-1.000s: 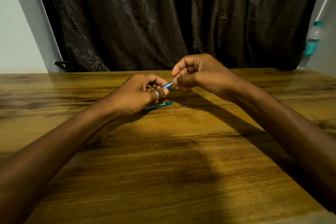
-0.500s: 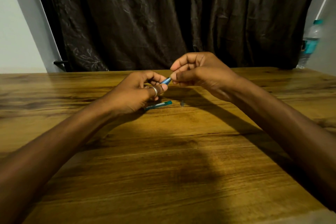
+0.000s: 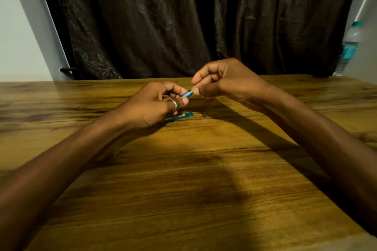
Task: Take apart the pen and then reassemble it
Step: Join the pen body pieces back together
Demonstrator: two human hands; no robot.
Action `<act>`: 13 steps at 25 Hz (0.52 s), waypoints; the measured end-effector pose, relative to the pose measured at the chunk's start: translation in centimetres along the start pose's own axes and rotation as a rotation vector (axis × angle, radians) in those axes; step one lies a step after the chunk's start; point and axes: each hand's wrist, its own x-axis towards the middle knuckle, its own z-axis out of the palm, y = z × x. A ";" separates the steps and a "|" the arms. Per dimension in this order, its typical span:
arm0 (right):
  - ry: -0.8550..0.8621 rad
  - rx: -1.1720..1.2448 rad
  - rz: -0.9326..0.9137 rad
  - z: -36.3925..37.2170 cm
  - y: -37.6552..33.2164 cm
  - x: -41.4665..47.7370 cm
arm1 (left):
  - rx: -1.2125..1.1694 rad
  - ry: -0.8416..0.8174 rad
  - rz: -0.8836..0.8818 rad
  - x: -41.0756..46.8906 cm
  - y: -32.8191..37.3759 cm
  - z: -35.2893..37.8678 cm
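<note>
While both hands, left hand (image 3: pixel 151 106) and right hand (image 3: pixel 226 80), pinch the blue barrel (image 3: pixel 187 93), its axis runs eight to two o'clock.

A room in a home, by the look of it — a wood-grain table (image 3: pixel 183 189) stands against a dark brown curtain (image 3: pixel 183 18) with a faint leaf pattern, hung in heavy folds between plain pale walls (image 3: pixel 18 32). A clear plastic water bottle (image 3: pixel 349 47) with a teal label and cap stands at the table's far right corner — ordinary household things under dim, warm light.
</note>
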 end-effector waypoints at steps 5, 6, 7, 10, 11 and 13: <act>0.063 -0.429 -0.014 -0.9 1.2 0.8 | 0.032 0.052 -0.071 0.1 -0.2 0.0; 0.051 -0.566 -0.029 -1.0 1.5 0.8 | 0.039 0.062 -0.079 0.1 -0.3 0.0; 0.009 -0.663 -0.035 -1.0 1.8 0.7 | 0.047 0.069 -0.081 0.1 -0.3 0.0; -0.159 -0.737 0.030 -0.5 2.0 0.4 | 0.061 0.061 -0.079 0.0 -0.3 0.0; -0.192 -0.730 0.053 -0.3 2.1 0.4 | 0.062 0.056 -0.081 0.0 -0.2 0.0; -0.209 -0.750 0.039 0.1 2.3 0.4 | 0.050 0.052 -0.092 0.0 -0.2 0.0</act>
